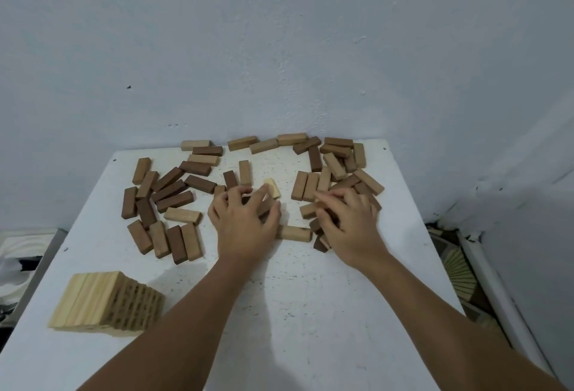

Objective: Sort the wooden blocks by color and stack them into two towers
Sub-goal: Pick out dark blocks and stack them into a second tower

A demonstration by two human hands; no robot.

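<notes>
Several loose wooden blocks, pale and dark brown, lie scattered over the far half of the white table [310, 297]. A stacked tower of pale blocks [102, 300] stands at the near left. My left hand [245, 223] is at the middle of the spread, fingers and thumb curled round a brown block [266, 206]. A pale block [273, 188] sits tipped up at its fingertips. My right hand [349, 224] lies over a small heap on the right, fingers curled round a light brown block [309, 210], with dark blocks [320, 244] partly hidden under the palm.
A cluster of mixed blocks [161, 204] lies left of my hands and another pile [338, 161] at the far right, near the wall [279, 49]. One pale block [295, 233] lies between my hands. The table's right edge drops to a cluttered floor [459, 269].
</notes>
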